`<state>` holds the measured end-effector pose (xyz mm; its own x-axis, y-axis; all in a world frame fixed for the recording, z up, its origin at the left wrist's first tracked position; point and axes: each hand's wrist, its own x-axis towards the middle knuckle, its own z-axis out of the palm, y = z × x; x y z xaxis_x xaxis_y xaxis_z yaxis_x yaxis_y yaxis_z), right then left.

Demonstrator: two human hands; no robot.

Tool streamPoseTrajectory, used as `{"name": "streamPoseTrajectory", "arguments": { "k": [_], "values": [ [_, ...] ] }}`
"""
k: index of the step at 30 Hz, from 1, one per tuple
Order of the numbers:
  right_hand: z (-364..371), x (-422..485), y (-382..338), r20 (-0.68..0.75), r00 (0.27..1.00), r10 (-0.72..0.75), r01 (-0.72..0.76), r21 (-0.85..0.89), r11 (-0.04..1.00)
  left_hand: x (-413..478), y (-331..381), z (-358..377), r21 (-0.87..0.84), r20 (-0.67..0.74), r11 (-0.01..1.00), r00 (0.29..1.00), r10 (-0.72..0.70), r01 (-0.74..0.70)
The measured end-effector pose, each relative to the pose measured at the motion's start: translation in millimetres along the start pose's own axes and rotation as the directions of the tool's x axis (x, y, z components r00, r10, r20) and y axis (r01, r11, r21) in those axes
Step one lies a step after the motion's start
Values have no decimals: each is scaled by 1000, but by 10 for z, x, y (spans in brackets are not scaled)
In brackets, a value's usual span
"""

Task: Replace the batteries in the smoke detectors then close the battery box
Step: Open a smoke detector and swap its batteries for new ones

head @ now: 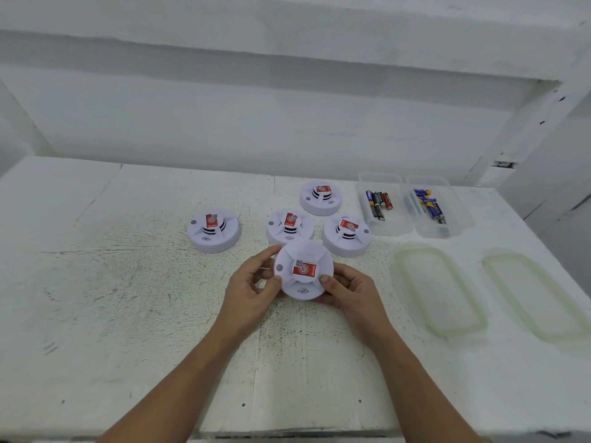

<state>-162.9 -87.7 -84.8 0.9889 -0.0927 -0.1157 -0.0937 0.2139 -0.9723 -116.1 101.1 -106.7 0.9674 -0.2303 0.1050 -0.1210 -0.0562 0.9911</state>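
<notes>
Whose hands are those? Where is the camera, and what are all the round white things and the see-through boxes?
There is no machine here. A person wears a camera on their head, so you look down at their own two hands. The left hand and the right hand together hold one round white smoke detector over a white table. Four more sit on the table behind it: a lone detector on the left and a cluster of three. On the right stand two open clear boxes with batteries inside. Their lids lie on the table in front of them.
</notes>
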Motion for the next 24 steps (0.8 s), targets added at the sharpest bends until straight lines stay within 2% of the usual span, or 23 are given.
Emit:
{"name": "streamPoseTrajectory", "arguments": {
  "k": [24],
  "values": [
    [-18, 14, 33, -24, 1000, 9, -11, -57, 998, 8, -18, -5, -4, -8, 1000, 1000, -13, 13]
  ]
}}
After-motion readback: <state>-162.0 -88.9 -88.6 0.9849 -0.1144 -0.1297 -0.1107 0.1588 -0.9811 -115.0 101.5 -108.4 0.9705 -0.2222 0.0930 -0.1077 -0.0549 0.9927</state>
